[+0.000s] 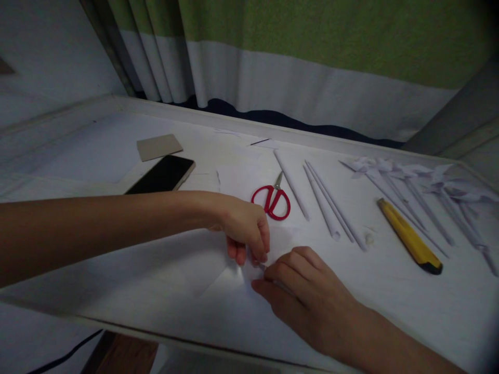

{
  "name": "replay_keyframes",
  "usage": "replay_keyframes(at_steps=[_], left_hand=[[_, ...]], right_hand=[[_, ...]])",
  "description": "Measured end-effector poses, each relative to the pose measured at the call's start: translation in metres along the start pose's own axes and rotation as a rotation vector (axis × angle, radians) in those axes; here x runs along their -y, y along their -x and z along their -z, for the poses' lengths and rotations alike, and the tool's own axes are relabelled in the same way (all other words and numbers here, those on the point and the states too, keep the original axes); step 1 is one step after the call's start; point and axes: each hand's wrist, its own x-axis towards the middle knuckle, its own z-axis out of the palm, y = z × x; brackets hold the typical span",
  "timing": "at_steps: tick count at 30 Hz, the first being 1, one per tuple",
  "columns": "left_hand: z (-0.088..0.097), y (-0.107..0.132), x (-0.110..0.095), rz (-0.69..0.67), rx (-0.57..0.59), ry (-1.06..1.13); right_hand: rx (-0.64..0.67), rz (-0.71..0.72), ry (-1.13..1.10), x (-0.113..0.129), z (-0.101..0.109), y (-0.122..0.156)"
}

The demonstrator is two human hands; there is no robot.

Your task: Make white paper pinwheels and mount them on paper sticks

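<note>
A thin white sheet of paper (212, 267) lies near the front of the white table, hard to tell from the tabletop. My left hand (247, 228) reaches across from the left, its fingers bent down and pinching the sheet near its right part. Close beside it, my right hand (302, 291) has its thumb and fingers closed on the same paper, where a small edge appears curled. The fingers hide most of that edge. Just beyond my left hand rest scissors (279, 203) with red handles, blades pointing away.
Rolled paper tubes (292, 184) lie right of the scissors. Farther right are a yellow utility knife (409, 236) and several paper pinwheels (413, 176) on paper sticks. A phone (166, 174) and a grey card (159, 147) sit back left. A green and white curtain (312, 67) hangs behind.
</note>
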Motion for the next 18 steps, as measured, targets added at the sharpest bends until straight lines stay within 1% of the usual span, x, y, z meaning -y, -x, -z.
replay_keyframes(at_steps=[4,10,14,18], left_hand=[[0.001,0.001,-0.004,-0.015,0.0,-0.031],[-0.01,0.003,-0.01,-0.017,0.019,-0.087],[-0.016,-0.003,-0.006,-0.043,0.032,-0.068],[-0.018,-0.013,0.004,-0.063,0.055,-0.02]], right_hand=[[0.008,0.026,-0.009,-0.001,-0.001,0.0],[-0.018,0.009,0.026,0.001,-0.002,0.001],[0.029,0.033,0.019,-0.002,-0.001,0.001],[0.091,0.073,-0.052,-0.007,0.003,-0.001]])
